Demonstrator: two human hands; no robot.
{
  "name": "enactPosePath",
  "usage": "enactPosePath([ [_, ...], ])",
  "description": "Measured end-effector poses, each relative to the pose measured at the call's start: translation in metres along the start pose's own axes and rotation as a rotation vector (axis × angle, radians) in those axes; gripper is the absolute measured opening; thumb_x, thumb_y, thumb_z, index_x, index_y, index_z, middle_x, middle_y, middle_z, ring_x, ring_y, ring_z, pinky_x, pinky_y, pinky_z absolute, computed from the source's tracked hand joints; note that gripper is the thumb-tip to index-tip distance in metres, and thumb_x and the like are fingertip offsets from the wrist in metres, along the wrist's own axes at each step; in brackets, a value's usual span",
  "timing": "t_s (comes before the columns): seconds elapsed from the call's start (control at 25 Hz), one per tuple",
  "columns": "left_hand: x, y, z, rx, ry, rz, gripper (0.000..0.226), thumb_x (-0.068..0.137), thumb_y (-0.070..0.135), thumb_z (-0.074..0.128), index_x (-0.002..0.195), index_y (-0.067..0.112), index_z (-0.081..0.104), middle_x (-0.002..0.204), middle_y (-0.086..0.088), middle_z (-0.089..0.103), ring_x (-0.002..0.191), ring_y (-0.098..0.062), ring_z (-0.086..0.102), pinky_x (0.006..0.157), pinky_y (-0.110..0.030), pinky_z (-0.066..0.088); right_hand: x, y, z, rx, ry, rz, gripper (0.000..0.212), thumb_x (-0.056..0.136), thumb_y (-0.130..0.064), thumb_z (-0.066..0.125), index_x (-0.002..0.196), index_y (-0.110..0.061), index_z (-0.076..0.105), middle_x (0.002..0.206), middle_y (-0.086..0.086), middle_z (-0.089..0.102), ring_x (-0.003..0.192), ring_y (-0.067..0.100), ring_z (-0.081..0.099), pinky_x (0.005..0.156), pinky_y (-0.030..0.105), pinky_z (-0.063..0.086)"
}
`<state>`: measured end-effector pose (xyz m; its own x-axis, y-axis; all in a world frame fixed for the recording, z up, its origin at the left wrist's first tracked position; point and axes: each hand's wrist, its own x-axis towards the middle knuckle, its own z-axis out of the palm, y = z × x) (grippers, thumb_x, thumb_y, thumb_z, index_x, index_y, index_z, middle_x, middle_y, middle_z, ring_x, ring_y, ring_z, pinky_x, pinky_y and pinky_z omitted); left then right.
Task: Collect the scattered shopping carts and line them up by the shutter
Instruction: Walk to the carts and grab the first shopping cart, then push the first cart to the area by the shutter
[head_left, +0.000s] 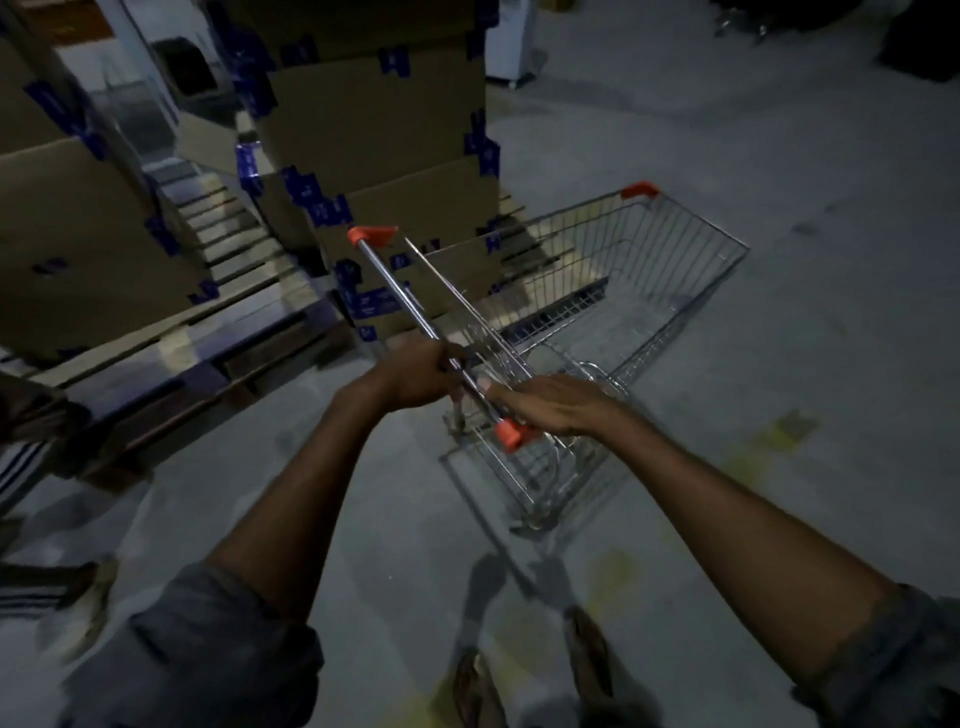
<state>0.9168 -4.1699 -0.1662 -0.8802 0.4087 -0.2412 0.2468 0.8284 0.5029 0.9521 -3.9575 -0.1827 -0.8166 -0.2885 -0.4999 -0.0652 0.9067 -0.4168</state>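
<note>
A wire shopping cart with orange corner caps stands on the grey floor in front of me, its basket pointing away to the right. Its chrome handle bar runs diagonally from an orange cap at upper left to another at lower right. My left hand grips the bar near its middle. My right hand lies on the bar's lower end by the orange cap, fingers stretched along it. No shutter is in view.
Stacked cardboard boxes with blue tape stand on wooden pallets to the left, close to the cart's handle side. A white unit stands at the back. Open concrete floor lies to the right. A person's striped clothing shows at the left edge.
</note>
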Motion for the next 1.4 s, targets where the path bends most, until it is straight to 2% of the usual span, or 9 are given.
enactPosePath([
  [0.12,0.011,0.019,0.012,0.135,0.001,0.135,0.045,0.092,0.022,0.062,0.136,0.024,0.057,0.1,0.003,0.065,0.094,-0.019,0.065,0.072,-0.03,0.048,-0.023,0.025,-0.015,-0.016,-0.095,0.118,0.117,0.065,-0.103,-0.001,0.1,-0.023,0.076,0.098,0.0,0.077,0.094,0.02,0.07,0.099,0.045,0.045],
  [0.24,0.024,0.031,0.021,0.296,0.012,0.254,0.066,0.085,0.031,0.07,0.146,0.028,0.044,0.12,0.0,0.055,0.112,-0.02,0.056,0.088,-0.036,0.049,-0.045,0.048,-0.021,-0.116,-0.111,0.272,0.135,0.048,-0.112,0.008,0.139,-0.026,0.058,0.123,0.002,0.072,0.109,0.021,0.069,0.101,0.044,0.046],
  [0.36,0.038,0.037,0.029,0.545,0.034,0.318,0.09,0.081,0.041,0.076,0.155,0.031,0.028,0.151,-0.007,0.038,0.139,-0.027,0.035,0.114,-0.05,0.03,-0.049,0.061,-0.008,-0.187,0.146,0.272,0.127,0.053,-0.11,0.033,0.156,-0.037,0.03,0.159,-0.002,0.043,0.139,0.027,0.047,0.111,0.051,0.039],
  [0.48,0.052,0.038,0.048,0.614,0.128,0.411,0.101,0.075,0.046,0.082,0.157,0.03,0.025,0.156,-0.009,0.034,0.143,-0.029,0.031,0.119,-0.052,0.021,-0.046,0.059,0.013,-0.102,0.426,0.203,0.118,0.066,-0.083,0.069,0.159,-0.033,0.017,0.159,0.004,0.037,0.142,0.03,0.04,0.113,0.052,0.036],
  [0.64,0.065,0.044,0.076,0.662,0.244,0.448,0.113,0.075,0.048,0.083,0.161,0.021,0.014,0.165,-0.013,0.02,0.151,-0.032,0.018,0.123,-0.051,0.014,-0.046,0.076,0.038,-0.205,0.492,0.302,0.133,0.063,-0.069,0.082,0.16,-0.036,-0.002,0.166,0.008,0.016,0.148,0.037,0.023,0.114,0.063,0.023],
  [0.8,0.081,0.066,0.103,0.614,0.264,0.5,0.089,0.075,0.041,0.083,0.15,0.02,0.039,0.148,-0.011,0.045,0.136,-0.03,0.042,0.113,-0.048,0.033,-0.059,0.115,0.04,-0.335,0.597,0.409,0.122,0.065,-0.062,0.082,0.16,-0.029,0.013,0.142,0.009,0.051,0.121,0.035,0.053,0.1,0.052,0.038],
  [0.92,0.092,0.096,0.12,0.568,0.246,0.559,0.043,0.083,0.038,0.073,0.121,0.021,0.06,0.114,-0.006,0.063,0.103,-0.028,0.061,0.085,-0.042,0.049,-0.071,0.15,0.019,-0.312,0.597,0.493,0.077,0.076,-0.042,0.077,0.142,-0.018,0.047,0.115,0.006,0.07,0.103,0.029,0.066,0.091,0.038,0.045],
  [1.04,0.102,0.132,0.135,0.538,0.163,0.609,0.031,0.089,0.043,0.062,0.107,0.018,0.06,0.089,-0.009,0.069,0.078,-0.034,0.067,0.063,-0.039,0.054,-0.087,0.182,-0.009,-0.376,0.522,0.599,0.031,0.081,-0.033,0.068,0.108,-0.018,0.068,0.108,0.004,0.073,0.102,0.026,0.069,0.085,0.032,0.05],
  [1.4,0.159,0.25,0.177,0.558,0.032,0.704,0.028,0.092,0.042,0.057,0.107,0.019,0.062,0.093,-0.011,0.07,0.085,-0.034,0.067,0.066,-0.037,0.049,-0.128,0.288,-0.053,-0.359,0.494,0.689,0.025,0.083,-0.029,0.064,0.103,-0.015,0.069,0.106,0.006,0.072,0.101,0.026,0.068,0.084,0.033,0.051],
])
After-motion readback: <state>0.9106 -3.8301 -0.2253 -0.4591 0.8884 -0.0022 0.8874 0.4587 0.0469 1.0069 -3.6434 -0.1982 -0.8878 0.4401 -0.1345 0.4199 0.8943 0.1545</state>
